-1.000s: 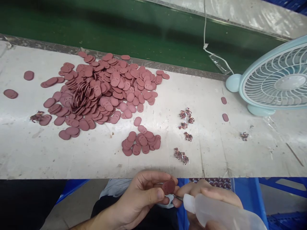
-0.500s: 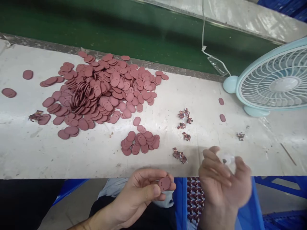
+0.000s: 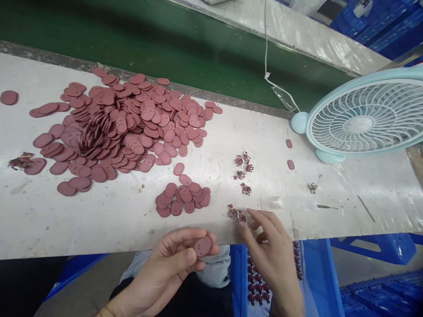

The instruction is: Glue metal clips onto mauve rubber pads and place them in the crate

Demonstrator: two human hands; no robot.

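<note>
My left hand (image 3: 178, 257) grips a reddish-brown oval disc (image 3: 203, 246) with small holes, just in front of the table edge. My right hand (image 3: 269, 246) reaches over the edge, thumb and forefinger apart beside a pair of small brown horse figurines (image 3: 236, 214). Whether the fingertips touch them I cannot tell. More such figurines (image 3: 243, 165) lie farther back. A translucent bottle (image 3: 297, 203) with a thin dark needle tip lies on its side to the right. A small heap of oval discs (image 3: 183, 196) sits beyond my left hand, with a large pile (image 3: 132, 127) behind it.
A light-blue fan (image 3: 358, 124) stands at the right on the white table (image 3: 228, 136). Below the edge, a blue crate (image 3: 322, 273) holds rows of figurines (image 3: 257, 284). A green strip (image 3: 198, 57) runs behind the table. Two discs (image 3: 290, 164) lie near the fan.
My right hand has moved left to the paired figurines, and the translucent item formerly at its fingers now lies on the table as a bottle. My left hand still holds the disc. The view has shifted.
</note>
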